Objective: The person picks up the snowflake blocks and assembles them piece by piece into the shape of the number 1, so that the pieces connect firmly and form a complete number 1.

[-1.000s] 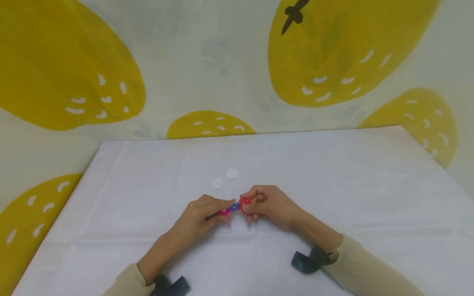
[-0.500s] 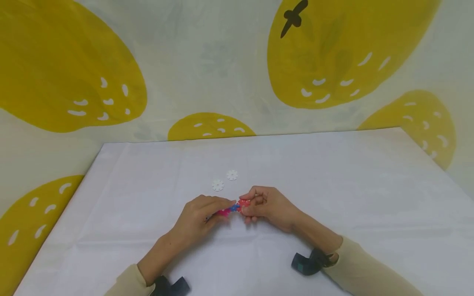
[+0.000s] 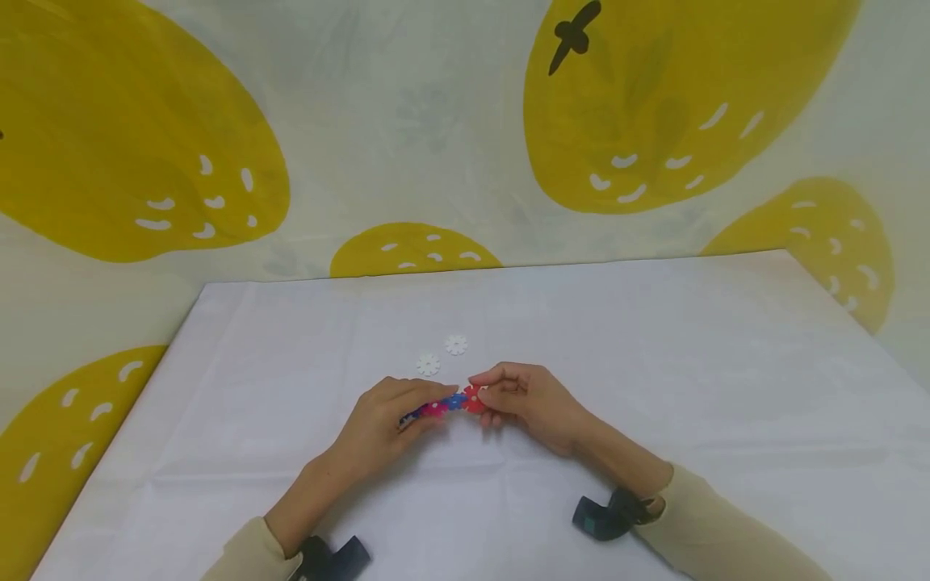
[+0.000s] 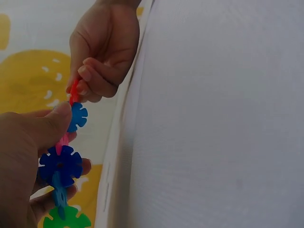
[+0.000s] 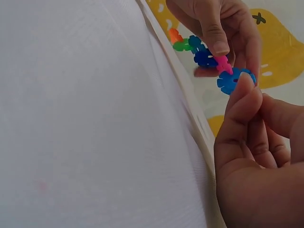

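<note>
By the left hand (image 3: 378, 415), a chain of interlocking snowflake discs (image 3: 437, 408) is grasped over the white cloth (image 3: 654, 347), two white snowflake discs (image 3: 428, 365) being laid just beyond, and its red disc (image 3: 473, 398) is pinched by the right hand (image 3: 534, 406).

A multicoloured chain of interlocked notched discs (image 5: 205, 58) slants midair.

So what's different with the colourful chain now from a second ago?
The colourful chain has turned, showing more of its flat sides, and the left hand has shifted slightly up in the head view. The right hand still holds it too; the white discs stayed put.
</note>
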The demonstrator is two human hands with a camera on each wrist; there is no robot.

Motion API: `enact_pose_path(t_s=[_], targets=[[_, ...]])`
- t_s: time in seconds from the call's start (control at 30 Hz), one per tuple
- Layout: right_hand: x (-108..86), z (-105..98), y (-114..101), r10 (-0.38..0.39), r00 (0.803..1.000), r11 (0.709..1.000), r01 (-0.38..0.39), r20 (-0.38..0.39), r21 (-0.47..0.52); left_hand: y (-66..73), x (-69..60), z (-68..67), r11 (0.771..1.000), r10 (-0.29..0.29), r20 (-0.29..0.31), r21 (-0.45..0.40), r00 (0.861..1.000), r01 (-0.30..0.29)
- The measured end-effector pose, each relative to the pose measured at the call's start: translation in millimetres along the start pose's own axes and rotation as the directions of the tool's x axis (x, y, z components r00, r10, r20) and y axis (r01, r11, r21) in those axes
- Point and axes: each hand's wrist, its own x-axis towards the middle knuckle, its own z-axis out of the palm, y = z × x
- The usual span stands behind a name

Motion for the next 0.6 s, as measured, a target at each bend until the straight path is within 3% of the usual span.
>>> enact_pose_path(t_s=[0.2,0.6], targets=[[-1.4,3.4,-0.6,-0.023,1.0,1.0,0.023,-0.003,0.003,4.4,0.6,1.7,1.0,-0.013,-0.006,0.026,1.0,0.013],[-4.3,11.4,-2.7,-0.012,1.0,0.992,0.015,0.024,-0.123,14.1,1.6,9.0,0.998,-0.037,-0.067,0.045,0.997,0.04]])
